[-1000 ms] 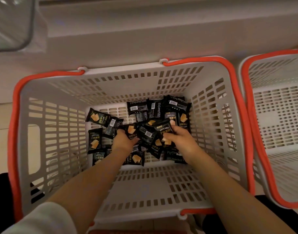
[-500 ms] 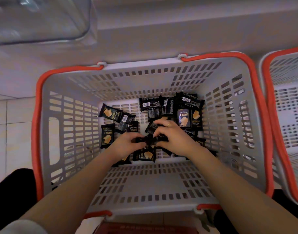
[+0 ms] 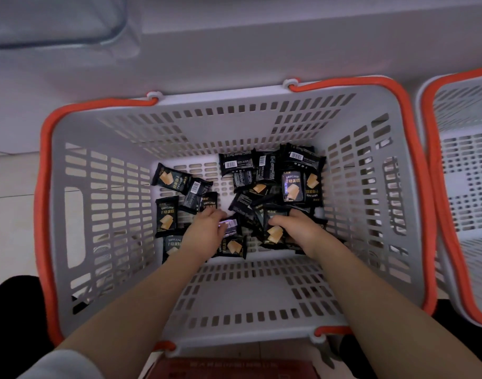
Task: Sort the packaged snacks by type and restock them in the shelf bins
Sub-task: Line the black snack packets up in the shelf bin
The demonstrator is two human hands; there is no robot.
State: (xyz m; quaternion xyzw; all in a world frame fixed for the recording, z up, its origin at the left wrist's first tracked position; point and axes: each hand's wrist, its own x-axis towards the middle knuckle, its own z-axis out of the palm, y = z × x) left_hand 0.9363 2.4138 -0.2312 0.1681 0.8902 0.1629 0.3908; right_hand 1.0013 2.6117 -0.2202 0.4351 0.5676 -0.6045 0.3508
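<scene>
Head view shows me both hands deep in the grey basket point(image 3: 78, 203), left hand point(image 3: 205, 232) and right hand point(image 3: 298, 228) each grasping black snack packets point(image 3: 264, 184) at its centre (loose ones toward 12 o'clock), so slippery wrappers may spill from overfull grips.

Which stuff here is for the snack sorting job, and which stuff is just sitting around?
For the job:
- black snack packets
- grey basket holding them
- left hand, pinching a packet
- right hand, gripping packets
- clear bin

Just sitting around:
- second basket
- red box
- floor tiles
</scene>
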